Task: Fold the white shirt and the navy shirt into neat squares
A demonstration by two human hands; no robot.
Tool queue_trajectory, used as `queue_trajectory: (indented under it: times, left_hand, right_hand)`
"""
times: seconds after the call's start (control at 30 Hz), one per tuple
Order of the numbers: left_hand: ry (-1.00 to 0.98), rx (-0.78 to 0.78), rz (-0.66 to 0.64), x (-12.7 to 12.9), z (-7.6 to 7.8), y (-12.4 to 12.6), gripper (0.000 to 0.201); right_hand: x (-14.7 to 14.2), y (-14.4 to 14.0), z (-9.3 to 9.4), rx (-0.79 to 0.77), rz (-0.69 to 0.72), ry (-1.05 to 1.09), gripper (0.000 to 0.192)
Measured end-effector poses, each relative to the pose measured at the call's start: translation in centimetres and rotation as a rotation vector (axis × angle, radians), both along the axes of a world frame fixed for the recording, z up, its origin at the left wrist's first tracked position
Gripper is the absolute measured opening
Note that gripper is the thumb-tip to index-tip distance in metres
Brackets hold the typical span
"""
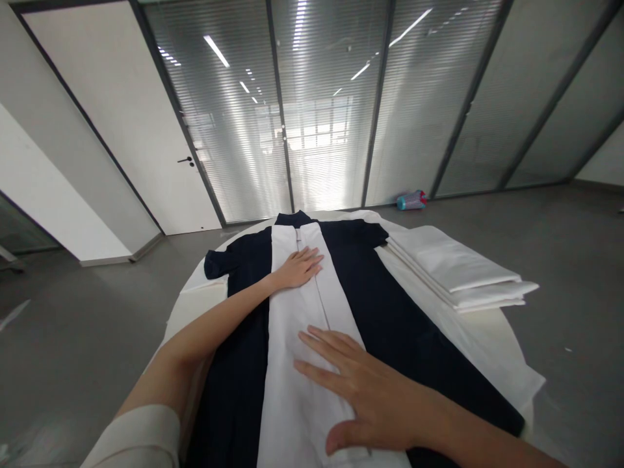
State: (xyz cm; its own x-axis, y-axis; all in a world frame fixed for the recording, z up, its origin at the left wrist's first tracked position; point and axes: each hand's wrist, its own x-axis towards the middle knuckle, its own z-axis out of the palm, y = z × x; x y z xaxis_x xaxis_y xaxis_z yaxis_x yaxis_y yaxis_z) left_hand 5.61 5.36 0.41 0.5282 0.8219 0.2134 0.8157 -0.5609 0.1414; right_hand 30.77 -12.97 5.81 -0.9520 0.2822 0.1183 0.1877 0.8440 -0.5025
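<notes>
Smoothing step, I judge — left hand [297, 268] and right hand [361, 390] lie open and flat on the shirt [390, 312], gripping nothing; next, even outward strokes.

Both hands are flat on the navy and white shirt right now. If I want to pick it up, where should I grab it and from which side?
Probably at the two short sleeves: the left sleeve and right sleeve lie spread out flat on the shirt. Come in from the outer sides, since the left hand and right hand press the white centre panel and the sleeve edges lie free.
</notes>
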Motion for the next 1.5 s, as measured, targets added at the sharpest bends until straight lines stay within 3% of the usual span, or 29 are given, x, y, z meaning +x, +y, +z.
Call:
queue_trajectory:
  times: [0.17,0.27,0.37,0.47,0.6,0.77,1.07,1.27,1.5]
  left_hand:
    - [0.041,-0.062,0.039,0.5,-0.7,-0.1,0.059]
    - [0.033,-0.052,0.043,0.4,-0.6,-0.1,0.057]
    - [0.032,-0.019,0.047,0.3,-0.8,-0.2,0.055]
    - [0.026,0.026,0.022,0.2,-1.2,-0.2,0.055]
    - [0.030,0.049,0.006,0.1,-1.3,-0.1,0.056]
    - [0.035,0.016,0.015,0.0,-1.4,0.0,0.057]
    - [0.016,-0.001,0.014,0.1,-1.1,-0.2,0.057]
    - [-0.023,-0.030,0.012,0.1,-1.0,0.2,0.058]
    - [-0.033,-0.057,0.140,-1.8,-0.4,1.5,0.058]
  right_hand:
    - [0.4,-1.1,-0.8,-0.004,0.177,-0.106,0.084]
    - [-0.8,-0.5,0.4,0.040,0.213,-0.099,0.070]
    - [-4.1,1.2,1.8,0.144,0.257,0.009,0.057]
    - [-7.9,2.9,1.9,0.257,0.220,0.094,0.066]
    - [-10.4,2.9,-0.1,0.197,0.101,-0.008,0.086]
    - [-9.9,0.4,-2.0,0.157,0.125,-0.060,0.093]
    - [-10.5,0.2,-1.6,0.123,0.226,-0.049,0.086]
    - [-10.5,-0.4,-1.9,0.158,0.222,-0.041,0.084]
    - [-10.6,-0.5,-2.7,0.261,0.316,0.031,0.080]
